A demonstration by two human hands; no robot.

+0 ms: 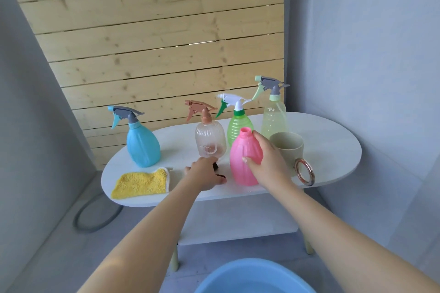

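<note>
A pink bottle point(244, 159) with no spray head stands upright near the front of the white oval table point(333, 150). My right hand point(269, 162) grips its right side, thumb on the front, fingers around the shoulder. My left hand point(204, 175) lies on the table just left of the bottle, fingers curled over a small dark object point(217, 169) that is mostly hidden; it looks like the sprayer head, but I cannot tell for sure.
Behind stand a blue spray bottle point(142, 143), a clear one with a brown head point(209, 140), a green one point(238, 126) and a pale yellow-green one point(273, 116). A beige mug point(290, 150) sits right of my hand, a yellow cloth point(142, 183) front left, a blue basin point(257, 278) on the floor.
</note>
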